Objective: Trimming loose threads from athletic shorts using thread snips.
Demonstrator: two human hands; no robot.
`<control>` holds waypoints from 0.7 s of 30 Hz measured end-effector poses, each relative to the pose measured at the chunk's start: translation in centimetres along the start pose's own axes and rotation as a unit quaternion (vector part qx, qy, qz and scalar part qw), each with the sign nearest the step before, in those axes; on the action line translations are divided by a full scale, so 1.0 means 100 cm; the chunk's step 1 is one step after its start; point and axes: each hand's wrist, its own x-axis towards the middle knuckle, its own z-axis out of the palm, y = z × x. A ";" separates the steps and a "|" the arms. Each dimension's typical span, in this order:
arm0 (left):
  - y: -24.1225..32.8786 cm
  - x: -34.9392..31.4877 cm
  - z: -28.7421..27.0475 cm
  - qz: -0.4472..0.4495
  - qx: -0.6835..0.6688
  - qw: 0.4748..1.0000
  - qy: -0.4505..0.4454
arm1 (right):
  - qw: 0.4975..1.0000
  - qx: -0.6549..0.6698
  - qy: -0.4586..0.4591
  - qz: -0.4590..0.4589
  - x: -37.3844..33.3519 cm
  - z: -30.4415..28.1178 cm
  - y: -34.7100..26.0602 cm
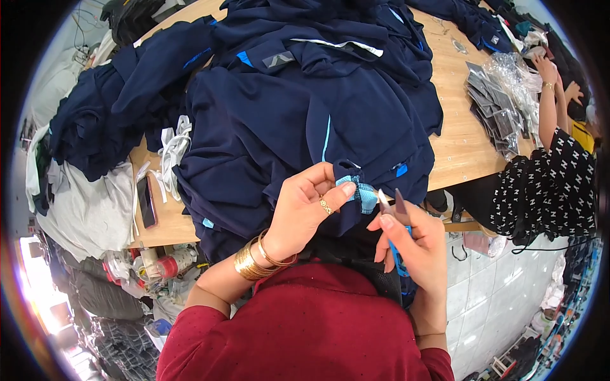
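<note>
A large navy blue garment (273, 120) with light blue trim lies heaped on the table before me. My left hand (311, 200) pinches an edge of it, where a light blue stitched piece (366, 198) shows beside the thumb. Just to the right, my right hand (416, 244) is closed around small thread snips (395, 238) with blue handles. Their two pointed blades stand apart and aim up toward the light blue piece, close to its edge.
Another navy garment (140, 82) is piled at the left, near white cords (173, 152) and a phone (147, 202). Clear plastic bags (508, 76) and grey packets (489, 105) lie on the wooden table (460, 149) at the right. A co-worker's arm (548, 105) reaches in there.
</note>
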 end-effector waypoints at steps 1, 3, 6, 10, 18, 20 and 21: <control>0.001 0.000 0.001 0.000 0.000 1.000 0.000 | 1.000 0.017 0.016 -0.009 0.000 -0.001 0.002; 0.007 -0.001 0.004 -0.022 -0.015 1.000 0.013 | 0.999 0.016 0.023 -0.014 0.001 -0.004 0.003; 0.008 -0.001 0.002 -0.034 -0.039 0.998 0.021 | 0.999 0.008 0.036 -0.027 0.001 -0.009 0.007; 0.009 -0.001 0.000 -0.036 -0.038 0.999 0.012 | 0.998 0.017 0.047 -0.028 0.001 -0.007 0.007; 0.008 0.004 0.003 -0.052 -0.046 0.998 0.000 | 0.999 0.024 0.036 -0.027 0.003 -0.008 0.006; 0.008 0.002 0.003 -0.050 -0.044 0.998 0.003 | 1.000 0.023 0.010 -0.002 0.001 -0.004 0.001; 0.008 0.002 0.003 -0.050 -0.041 0.998 0.006 | 0.999 0.024 -0.017 0.022 0.000 -0.001 0.000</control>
